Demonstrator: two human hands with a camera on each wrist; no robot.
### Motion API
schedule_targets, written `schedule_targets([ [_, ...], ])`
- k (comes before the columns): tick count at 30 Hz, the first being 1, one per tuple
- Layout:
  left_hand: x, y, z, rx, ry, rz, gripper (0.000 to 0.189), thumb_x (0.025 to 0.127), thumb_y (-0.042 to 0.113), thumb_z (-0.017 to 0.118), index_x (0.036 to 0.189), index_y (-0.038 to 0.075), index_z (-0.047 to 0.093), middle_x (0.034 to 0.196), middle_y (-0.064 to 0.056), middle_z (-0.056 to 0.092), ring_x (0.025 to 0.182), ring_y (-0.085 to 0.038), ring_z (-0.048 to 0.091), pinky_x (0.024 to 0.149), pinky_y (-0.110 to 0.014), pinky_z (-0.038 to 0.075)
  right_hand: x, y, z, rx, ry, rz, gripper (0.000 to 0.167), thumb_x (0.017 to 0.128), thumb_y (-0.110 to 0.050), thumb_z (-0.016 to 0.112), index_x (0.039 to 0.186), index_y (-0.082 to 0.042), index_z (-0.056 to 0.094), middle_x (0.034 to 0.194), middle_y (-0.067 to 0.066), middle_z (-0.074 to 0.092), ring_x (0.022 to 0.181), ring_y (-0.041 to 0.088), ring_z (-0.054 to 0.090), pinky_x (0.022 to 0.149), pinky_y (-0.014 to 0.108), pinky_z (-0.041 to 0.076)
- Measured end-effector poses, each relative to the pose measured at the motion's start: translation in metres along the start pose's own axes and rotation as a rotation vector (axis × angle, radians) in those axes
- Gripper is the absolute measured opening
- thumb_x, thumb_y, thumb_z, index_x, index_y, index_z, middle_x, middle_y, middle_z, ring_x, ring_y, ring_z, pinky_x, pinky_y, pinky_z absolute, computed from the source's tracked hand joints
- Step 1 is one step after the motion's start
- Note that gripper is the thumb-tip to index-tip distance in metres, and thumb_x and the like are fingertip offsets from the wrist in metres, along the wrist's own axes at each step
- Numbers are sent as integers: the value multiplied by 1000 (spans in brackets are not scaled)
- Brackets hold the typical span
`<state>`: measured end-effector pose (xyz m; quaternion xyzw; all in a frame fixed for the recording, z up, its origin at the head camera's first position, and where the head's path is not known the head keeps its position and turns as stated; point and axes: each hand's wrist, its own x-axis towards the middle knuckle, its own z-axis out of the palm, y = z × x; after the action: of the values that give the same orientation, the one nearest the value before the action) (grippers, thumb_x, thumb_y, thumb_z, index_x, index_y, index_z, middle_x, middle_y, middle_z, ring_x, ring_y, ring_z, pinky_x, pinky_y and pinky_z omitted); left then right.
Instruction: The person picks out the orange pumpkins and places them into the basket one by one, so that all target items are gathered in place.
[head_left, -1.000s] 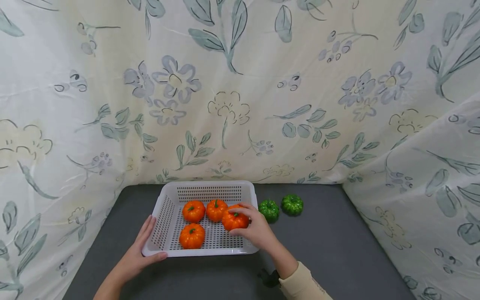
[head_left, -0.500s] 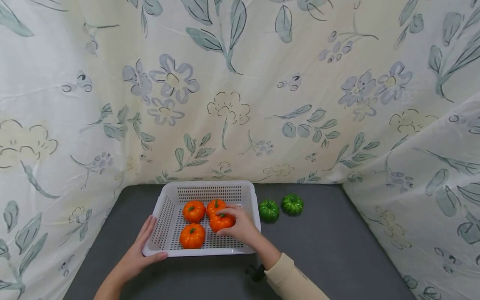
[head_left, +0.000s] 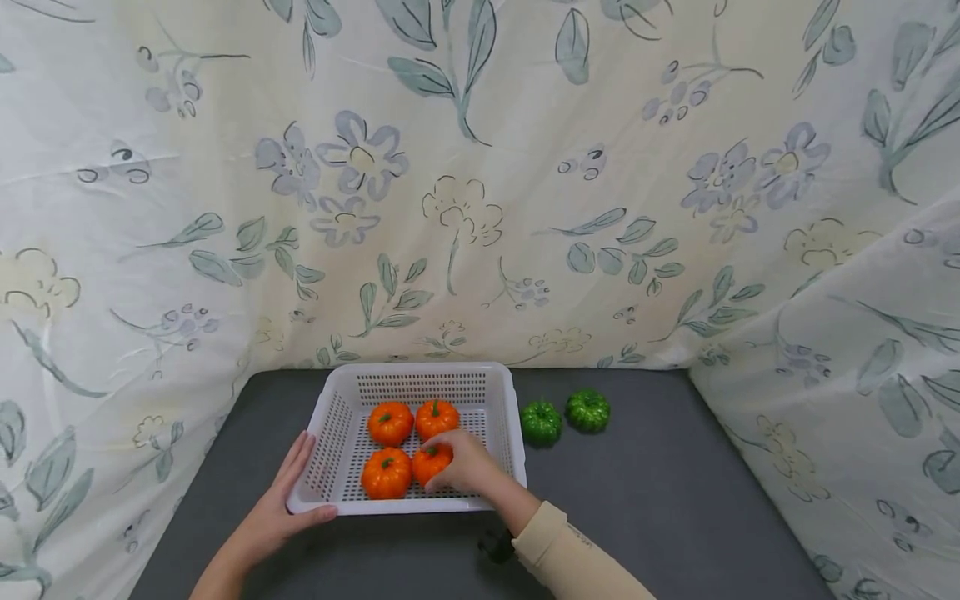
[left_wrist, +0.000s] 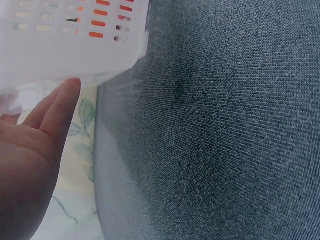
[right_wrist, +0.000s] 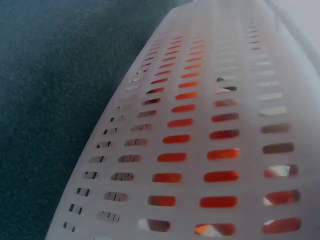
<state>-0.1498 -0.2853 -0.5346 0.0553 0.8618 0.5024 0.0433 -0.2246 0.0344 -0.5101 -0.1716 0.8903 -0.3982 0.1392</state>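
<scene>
A white perforated plastic basket stands on the dark table, with small orange ribbed pumpkins inside. My right hand holds the front right pumpkin low in the basket, its thumb and fingers around the sides. Close beside that one sits the front left pumpkin. Behind them lie a back left pumpkin and a back right pumpkin. My left hand rests against the basket's front left corner, fingers fairly straight along the side. The right wrist view shows only the slotted basket wall, hiding the right hand's fingers.
Two glossy green pumpkins, a nearer one and a farther one, sit on the table just right of the basket. A floral cloth hangs behind and along both sides of the grey tabletop.
My right hand has carried its orange pumpkin from the basket's right side leftward and then toward the front, beside the front left pumpkin. The left hand has stayed at the corner.
</scene>
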Motion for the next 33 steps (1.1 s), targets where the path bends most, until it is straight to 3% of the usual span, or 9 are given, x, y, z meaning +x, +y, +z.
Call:
schedule_targets([
  [7,-1,0,1,2,4,12,112,80,20,83,164,26,9,170,-9,-11,150,-53,-1,105,-81,8,-1,-3,2,-23,-27,91,48,66,-6,93,108,-20,74,127,8,62,112,25,53,101,50,47],
  [15,-1,-1,0,17,10,29,112,80,21,83,164,26,10,171,-9,-9,150,-52,0,105,-82,9,-5,-5,-1,-22,-2,81,54,68,-4,91,118,-15,73,131,7,62,122,27,55,104,52,45],
  [23,1,-2,-3,13,2,30,111,80,20,82,164,24,9,170,-11,-10,150,-54,-1,104,-82,8,-16,-10,-24,54,57,-35,43,89,-33,78,124,-10,69,134,9,62,132,33,52,108,54,42],
  [27,-1,-2,-4,5,-3,44,109,82,19,81,164,22,10,170,-10,-10,150,-51,0,106,-81,8,-26,-11,-40,89,103,-58,40,94,-40,71,125,-15,69,140,9,60,134,32,52,108,56,42],
  [30,-6,-2,-7,-47,-13,79,101,88,14,75,164,21,10,171,-8,-9,153,-27,13,119,-51,28,-36,-9,-54,97,156,-77,36,94,-39,70,124,-19,69,139,6,61,131,31,55,106,58,43],
  [31,-8,-1,-8,-77,-16,94,97,90,11,72,164,20,10,171,-8,-9,151,-17,16,116,-37,34,-39,-7,-60,99,178,-90,35,95,-38,70,124,-19,69,137,5,62,130,30,56,105,58,44],
  [33,-11,1,-12,-119,-19,108,91,94,7,66,164,21,10,171,-5,-9,149,-11,21,102,-16,39,-47,-4,-71,96,228,-96,36,95,-35,70,127,-19,68,137,4,63,130,30,56,104,59,44],
])
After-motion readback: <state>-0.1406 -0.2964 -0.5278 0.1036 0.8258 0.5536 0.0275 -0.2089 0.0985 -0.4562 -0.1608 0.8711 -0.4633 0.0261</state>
